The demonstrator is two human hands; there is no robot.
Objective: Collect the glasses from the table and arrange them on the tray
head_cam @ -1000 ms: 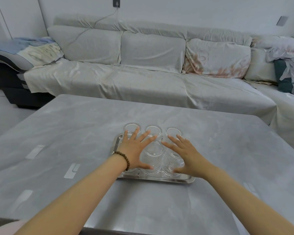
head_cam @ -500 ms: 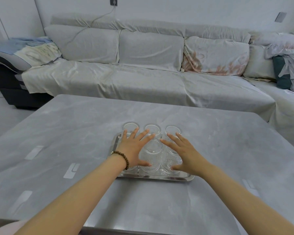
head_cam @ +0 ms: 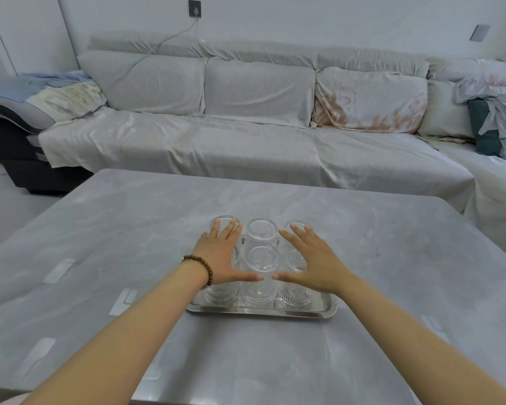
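A silver metal tray (head_cam: 263, 311) lies in the middle of the grey table (head_cam: 129, 229). Several clear ribbed glasses (head_cam: 262, 258) stand on it upside down in two rows. My left hand (head_cam: 221, 257), with a bead bracelet on the wrist, is spread flat over the left glasses. My right hand (head_cam: 310, 258) is spread flat over the right glasses. The thumbs nearly meet above the middle front glass. Neither hand grips anything. The left and right glasses are partly hidden under the palms.
A long sofa (head_cam: 246, 135) under a pale cover runs behind the table. Cushions and crumpled cloth (head_cam: 497, 112) lie at its right end. A dark chair with a blue cloth (head_cam: 21, 112) stands at the left.
Both hands have moved apart to the sides, baring the middle glasses. The view has tilted up a little.
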